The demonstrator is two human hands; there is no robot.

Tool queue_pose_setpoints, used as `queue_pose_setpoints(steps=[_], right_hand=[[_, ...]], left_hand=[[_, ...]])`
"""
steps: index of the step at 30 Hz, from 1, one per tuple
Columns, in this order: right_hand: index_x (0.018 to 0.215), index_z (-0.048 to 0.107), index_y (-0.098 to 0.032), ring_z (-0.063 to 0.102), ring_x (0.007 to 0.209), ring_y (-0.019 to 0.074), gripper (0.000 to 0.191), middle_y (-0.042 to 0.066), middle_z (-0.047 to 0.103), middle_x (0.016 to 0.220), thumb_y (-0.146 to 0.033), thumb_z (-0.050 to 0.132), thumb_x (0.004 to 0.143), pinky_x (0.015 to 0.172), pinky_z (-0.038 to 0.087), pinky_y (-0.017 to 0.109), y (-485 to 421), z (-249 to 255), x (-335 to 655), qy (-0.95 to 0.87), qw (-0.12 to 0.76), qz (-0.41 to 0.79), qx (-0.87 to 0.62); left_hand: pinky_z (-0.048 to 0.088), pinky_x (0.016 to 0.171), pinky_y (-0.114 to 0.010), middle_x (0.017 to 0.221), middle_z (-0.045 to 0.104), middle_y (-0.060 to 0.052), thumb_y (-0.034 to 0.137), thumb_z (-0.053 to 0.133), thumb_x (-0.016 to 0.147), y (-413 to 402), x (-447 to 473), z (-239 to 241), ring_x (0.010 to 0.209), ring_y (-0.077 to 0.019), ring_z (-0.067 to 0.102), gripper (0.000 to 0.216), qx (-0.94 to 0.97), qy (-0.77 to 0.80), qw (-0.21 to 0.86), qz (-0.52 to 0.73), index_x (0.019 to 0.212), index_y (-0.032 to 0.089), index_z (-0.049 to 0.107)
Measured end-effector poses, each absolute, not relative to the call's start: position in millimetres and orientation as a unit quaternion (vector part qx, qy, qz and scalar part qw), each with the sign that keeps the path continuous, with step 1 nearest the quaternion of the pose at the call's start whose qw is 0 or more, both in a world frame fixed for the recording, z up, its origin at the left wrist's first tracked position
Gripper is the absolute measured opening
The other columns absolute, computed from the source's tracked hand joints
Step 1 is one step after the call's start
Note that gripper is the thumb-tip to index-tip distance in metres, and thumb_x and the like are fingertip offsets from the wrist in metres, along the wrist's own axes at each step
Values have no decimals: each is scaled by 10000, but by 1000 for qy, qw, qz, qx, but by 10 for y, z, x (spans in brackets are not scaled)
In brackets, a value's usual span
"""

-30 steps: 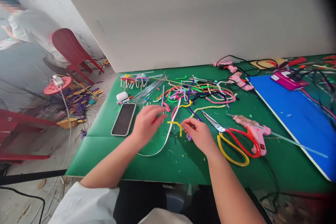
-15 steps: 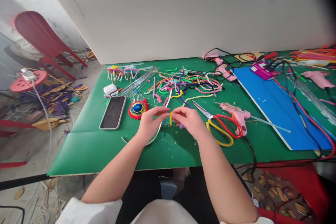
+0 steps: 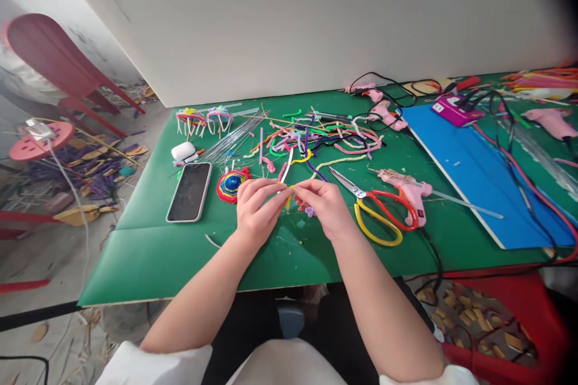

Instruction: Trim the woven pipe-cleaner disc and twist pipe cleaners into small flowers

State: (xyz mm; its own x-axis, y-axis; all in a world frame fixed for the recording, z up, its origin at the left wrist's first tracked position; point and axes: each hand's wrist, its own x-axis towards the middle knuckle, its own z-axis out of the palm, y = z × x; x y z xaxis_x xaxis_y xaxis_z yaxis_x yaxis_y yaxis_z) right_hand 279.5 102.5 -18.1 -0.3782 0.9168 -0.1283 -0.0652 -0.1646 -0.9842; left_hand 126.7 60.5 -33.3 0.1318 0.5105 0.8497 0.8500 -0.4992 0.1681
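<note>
A short yellow pipe cleaner (image 3: pixel 288 202) is pinched between the fingertips of both my hands, low over the green table (image 3: pixel 280 264), and one end of it hangs down. My left hand (image 3: pixel 259 207) grips it from the left, fingers closed. From the other side, my right hand (image 3: pixel 327 204) pinches it close to the left fingertips, which partly hide it. Just under the right fingers is a small purple curled piece (image 3: pixel 309 212); whether it is held I cannot tell. Beside my left hand lies a round red, yellow and blue wound piece (image 3: pixel 232 185).
Scissors (image 3: pixel 361 194) and a pink glue gun (image 3: pixel 409 192) lie right of my hands. A phone (image 3: pixel 189 194) and a white earbud case (image 3: pixel 183 151) are on the left. Behind are tangled pipe cleaners (image 3: pixel 325 138). A blue board (image 3: pixel 478 186) and purple power strip (image 3: pixel 456 111) stand further right.
My left hand has turned, its fingers now closer together and meeting the right fingertips at the yellow pipe cleaner. The view has shifted slightly.
</note>
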Motion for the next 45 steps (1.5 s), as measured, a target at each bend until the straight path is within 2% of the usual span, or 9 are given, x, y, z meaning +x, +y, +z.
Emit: queue_pose_setpoints(steps=[14, 20, 27, 30, 33, 39, 45], right_hand=[[772, 694, -211, 546, 601, 113, 223, -3, 645, 690, -424, 640, 738, 557, 443, 241, 961, -151, 2794, -604, 389, 569, -400], [790, 687, -214, 586, 703, 136, 218, 25, 646, 774, -404, 581, 808, 613, 471, 251, 920, -125, 2768, -686, 425, 444, -390], [801, 652, -203, 560, 675, 118, 116, 17, 622, 758, -245, 552, 841, 614, 471, 243, 921, -149, 2763, -737, 449, 347, -367], [789, 647, -206, 558, 670, 118, 111, 12, 609, 747, -233, 549, 835, 601, 471, 237, 926, -137, 2764, -725, 446, 362, -379], [776, 647, -201, 566, 660, 115, 114, 10, 617, 749, -262, 562, 820, 578, 465, 226, 934, -130, 2766, -693, 439, 411, -398], [788, 624, -188, 546, 594, 105, 129, -6, 620, 703, -311, 591, 772, 527, 433, 217, 966, -175, 2788, -618, 411, 535, -403], [765, 590, -188, 525, 578, 94, 85, -22, 586, 671, -272, 585, 758, 518, 422, 206, 981, -177, 2800, -620, 403, 553, -384]], left_hand=[[496, 727, -311, 839, 730, -5, 106, 600, 789, 563, 1267, -366, 809, -162, 677, 226, -712, -472, 126, -505, 961, 245, 647], [489, 726, -297, 778, 714, 0, 92, 616, 774, 581, 1294, -327, 741, -142, 654, 175, -692, -488, 94, -524, 894, 212, 657], [510, 708, -249, 804, 704, -12, 199, 633, 783, 582, 1345, -292, 744, -128, 646, 60, -610, -556, -95, -557, 827, 194, 674], [509, 743, -257, 842, 711, -22, 245, 633, 785, 592, 1346, -288, 783, -143, 656, 101, -585, -561, -172, -560, 861, 197, 680], [509, 756, -260, 869, 717, -30, 279, 623, 794, 602, 1334, -282, 809, -154, 660, 144, -590, -570, -207, -533, 894, 194, 683], [503, 802, -282, 930, 719, -42, 260, 607, 809, 611, 1314, -304, 867, -164, 660, 154, -651, -561, -135, -492, 931, 194, 675], [497, 840, -306, 949, 711, -56, 248, 603, 812, 610, 1328, -317, 912, -179, 651, 150, -676, -531, -126, -494, 934, 190, 667]])
